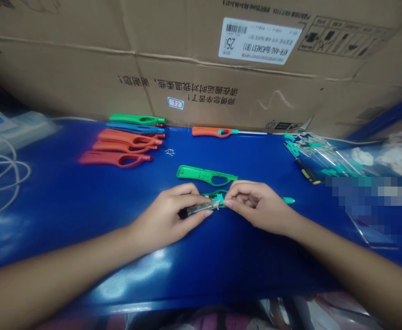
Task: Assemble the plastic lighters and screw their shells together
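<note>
Between the thumb and fingers of my left hand [173, 211] is a small see-through lighter fuel tank [201, 208], dark at its near end and with a pale fitting at its tip. My right hand [259, 201] is closed in a pinch beside that tip; whatever its fingertips grip is too small to make out. Teal parts [219, 197] and a green lighter casing half lie under and behind the hands, partly hidden. A teal piece [288, 200] sticks out beyond my right hand. Just behind lies another green lighter casing half [197, 174], its hollow side up.
Green, blue, orange and red lighter casings [118, 158] lie at the left, near tiny white pieces [170, 151]. An orange gas lighter [208, 132] rests against a cardboard box [173, 59]. To the right are metal rods with teal parts [324, 151] and a screwdriver [307, 172].
</note>
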{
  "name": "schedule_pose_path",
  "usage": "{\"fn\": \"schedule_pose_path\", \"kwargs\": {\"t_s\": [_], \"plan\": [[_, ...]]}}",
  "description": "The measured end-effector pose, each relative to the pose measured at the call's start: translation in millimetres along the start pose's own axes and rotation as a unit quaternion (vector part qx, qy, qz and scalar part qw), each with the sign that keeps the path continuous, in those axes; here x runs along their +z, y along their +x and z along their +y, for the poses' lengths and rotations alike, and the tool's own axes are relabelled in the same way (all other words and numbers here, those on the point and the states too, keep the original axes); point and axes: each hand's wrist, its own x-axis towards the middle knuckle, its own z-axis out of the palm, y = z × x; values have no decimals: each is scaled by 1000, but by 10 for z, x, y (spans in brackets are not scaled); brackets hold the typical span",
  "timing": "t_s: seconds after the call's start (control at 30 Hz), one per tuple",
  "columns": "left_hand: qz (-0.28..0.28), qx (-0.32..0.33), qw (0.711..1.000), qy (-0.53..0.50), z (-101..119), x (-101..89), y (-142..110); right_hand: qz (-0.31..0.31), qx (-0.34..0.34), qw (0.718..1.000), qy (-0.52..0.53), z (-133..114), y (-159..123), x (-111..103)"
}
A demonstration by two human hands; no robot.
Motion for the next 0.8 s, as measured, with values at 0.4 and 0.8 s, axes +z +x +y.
{"fn": "schedule_pose_path", "kwargs": {"t_s": [0.4,0.8], "plan": [[-4,-1,1000,7,-4,0,3,0,-5,1000,-8,8,-1,1],[-3,3,1000,6,-11,-9,9,-6,-5,1000,-11,11,-2,3]]}}
